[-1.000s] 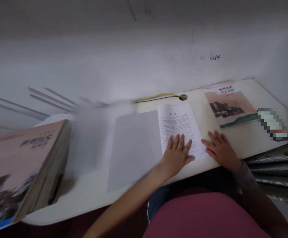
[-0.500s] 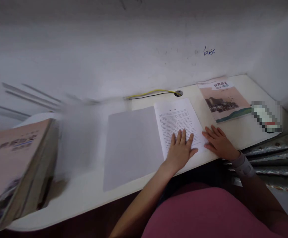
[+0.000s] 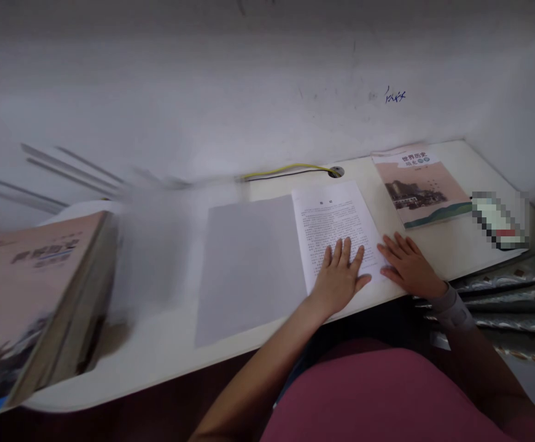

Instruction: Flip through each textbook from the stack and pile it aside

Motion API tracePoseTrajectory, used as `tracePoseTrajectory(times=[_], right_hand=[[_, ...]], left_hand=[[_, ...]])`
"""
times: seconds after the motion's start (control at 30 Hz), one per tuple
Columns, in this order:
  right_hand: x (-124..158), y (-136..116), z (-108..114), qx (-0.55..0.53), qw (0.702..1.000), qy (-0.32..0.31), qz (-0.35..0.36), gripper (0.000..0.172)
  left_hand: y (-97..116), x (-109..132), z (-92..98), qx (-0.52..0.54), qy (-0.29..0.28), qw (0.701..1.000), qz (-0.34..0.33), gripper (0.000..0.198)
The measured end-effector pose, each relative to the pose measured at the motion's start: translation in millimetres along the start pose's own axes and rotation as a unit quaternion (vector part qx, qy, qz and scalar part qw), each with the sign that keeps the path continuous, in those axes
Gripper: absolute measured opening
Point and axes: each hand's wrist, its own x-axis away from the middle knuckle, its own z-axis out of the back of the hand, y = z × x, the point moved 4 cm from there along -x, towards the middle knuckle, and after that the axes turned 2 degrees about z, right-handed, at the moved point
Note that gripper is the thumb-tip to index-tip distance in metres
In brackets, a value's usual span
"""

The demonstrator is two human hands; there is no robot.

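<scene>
An open booklet [image 3: 327,218] lies on the white desk [image 3: 170,350], its right page printed, its left page [image 3: 249,264] blank and grey. My left hand [image 3: 341,276] lies flat on the lower part of the printed page, fingers stretched out. My right hand [image 3: 405,264] rests flat beside it at the page's right edge, fingers spread on the desk. Neither hand holds anything.
A pink-covered textbook [image 3: 419,184] lies at the desk's back right, a blurred-out object [image 3: 500,218] next to it. A thick stack of similar books [image 3: 32,294] fills the near left. A yellow cable [image 3: 290,170] runs into a desk hole [image 3: 336,171] by the white wall.
Both hands stay flat on the booklet; only the view has shifted a little.
</scene>
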Motion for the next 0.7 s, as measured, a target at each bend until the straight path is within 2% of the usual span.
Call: tracePoseTrajectory(times=[0.2,0.7], right_hand=[[-0.4,-0.6,0.9,0.006,1.0,0.006,0.0,0.055],[0.0,-0.5,-2.2,0.007,1.0,0.011,0.002,0.055]], left_hand=[[1.6,-3.4,2.8,0.003,-0.024,1.0,0.001,0.068],[6.6,-8.3,1.0,0.009,-0.003,1.0,-0.004,0.068]])
